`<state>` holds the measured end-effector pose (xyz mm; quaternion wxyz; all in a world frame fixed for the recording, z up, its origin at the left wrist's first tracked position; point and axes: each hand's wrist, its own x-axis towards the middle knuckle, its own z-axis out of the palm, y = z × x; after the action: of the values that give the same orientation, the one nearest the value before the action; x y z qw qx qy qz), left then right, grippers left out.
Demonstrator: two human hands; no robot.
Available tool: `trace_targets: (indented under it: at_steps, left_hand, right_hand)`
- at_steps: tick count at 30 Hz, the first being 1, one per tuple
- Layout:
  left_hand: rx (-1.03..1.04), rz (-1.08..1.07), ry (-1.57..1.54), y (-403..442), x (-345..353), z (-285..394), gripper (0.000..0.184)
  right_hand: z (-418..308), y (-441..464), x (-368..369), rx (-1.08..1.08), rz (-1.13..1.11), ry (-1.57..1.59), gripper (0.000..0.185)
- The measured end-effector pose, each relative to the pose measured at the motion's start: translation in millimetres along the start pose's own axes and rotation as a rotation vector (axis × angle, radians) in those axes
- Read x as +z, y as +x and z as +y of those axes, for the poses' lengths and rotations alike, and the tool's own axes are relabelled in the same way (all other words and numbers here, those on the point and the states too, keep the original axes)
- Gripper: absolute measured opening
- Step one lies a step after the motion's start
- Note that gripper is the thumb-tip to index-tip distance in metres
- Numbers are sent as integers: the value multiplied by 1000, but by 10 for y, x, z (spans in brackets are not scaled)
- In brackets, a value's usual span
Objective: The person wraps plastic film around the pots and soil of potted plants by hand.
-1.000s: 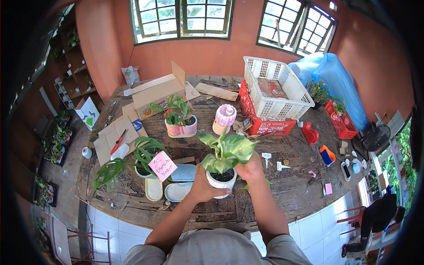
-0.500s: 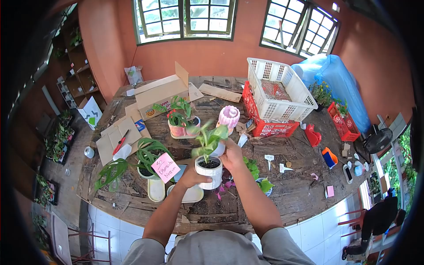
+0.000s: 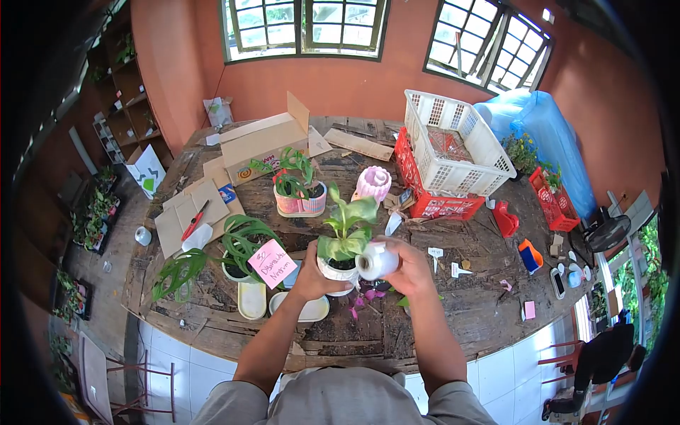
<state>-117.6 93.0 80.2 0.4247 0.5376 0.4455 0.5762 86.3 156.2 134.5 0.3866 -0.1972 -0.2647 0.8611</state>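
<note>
The white pot (image 3: 337,275) stands upright at the near middle of the bench (image 3: 464,319), whose dark planks are rough, cracked and strewn with soil. Broad, pointed leaves (image 3: 347,230), green mottled with paler yellow-green, rise over the pot's round rim. The left hand (image 3: 312,276) is curved around the pot's left side, gripping it. The right hand (image 3: 409,268) is closed around a smooth white cylinder (image 3: 379,261), its round end just beside the pot's right rim; whether the two touch I cannot tell.

Left of the pot, a square pink note (image 3: 272,263) with handwriting stands in front of a plant with narrow, split leaves (image 3: 249,230). Shallow, round-ended trays (image 3: 251,301) lie to the pot's near left, and thin magenta petals (image 3: 359,303) to its near right. Beyond the pot are a fluted pink pot (image 3: 374,183) and a cardboard box (image 3: 262,149); to its far right, a latticed white plastic crate (image 3: 464,170) sits on red crates (image 3: 446,207).
</note>
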Motion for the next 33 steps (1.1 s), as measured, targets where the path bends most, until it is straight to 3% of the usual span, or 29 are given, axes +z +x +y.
trace_targets:
  at_steps: [3, 8, 10, 14, 18, 23, 28, 33]
  left_hand:
    - [49, 93, 98, 47, 91, 142, 102]
    - [68, 123, 87, 46, 209, 275, 101]
    - [36, -52, -89, 53, 132, 243, 101]
    - [-70, -235, 39, 54, -88, 428, 98]
    - [-4, -193, -47, 36, -125, 394, 98]
    - [107, -23, -54, 20, -64, 365, 96]
    - [92, 5, -108, -33, -8, 461, 97]
    - [47, -46, -269, -158, 179, 462, 99]
  right_hand:
    - [71, -201, 46, -37, 47, -171, 28]
    - [13, -285, 112, -95, 32, -86, 26]
    - [-54, -310, 149, -141, 56, -170, 27]
    - [-107, -363, 196, -110, 32, -213, 32]
    - [-68, -400, 217, -10, -44, -165, 34]
    - [-13, -545, 222, 65, -22, -354, 38]
    - [329, -712, 31, 77, -106, -555, 38]
    - [722, -571, -219, 208, -272, -441, 46]
